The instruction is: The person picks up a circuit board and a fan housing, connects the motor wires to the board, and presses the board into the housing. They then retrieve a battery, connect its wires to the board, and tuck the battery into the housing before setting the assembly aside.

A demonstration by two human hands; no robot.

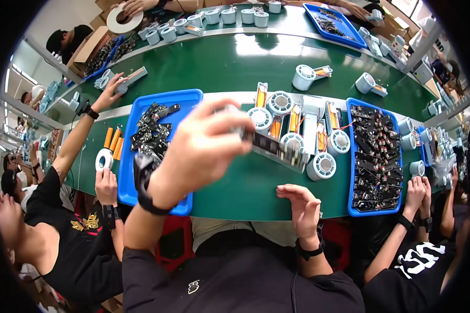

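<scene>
My left hand (201, 148), smeared by motion, is raised over the table beside the left blue tray (125, 177). Its fingers are closed on a long, narrow black part with a see-through edge (279, 148), which slants down to the right. The blur hides its exact kind. Close to the table's near edge, my right hand (303, 208) holds nothing, its fingers stretched and slightly curved. Beyond the held part stand several pale blue fan units (322, 166) with round grilles, some with orange cylinders in their open handles (295, 119).
Small black circuit parts (154, 128) heap in the left tray; more fill the right blue tray (351, 193). At left, a co-worker's hand (106, 185) is by a white ring (104, 159), near orange cylinders (115, 143). Another co-worker's hands (418, 193) are at right. Fan units (304, 78) stand farther back.
</scene>
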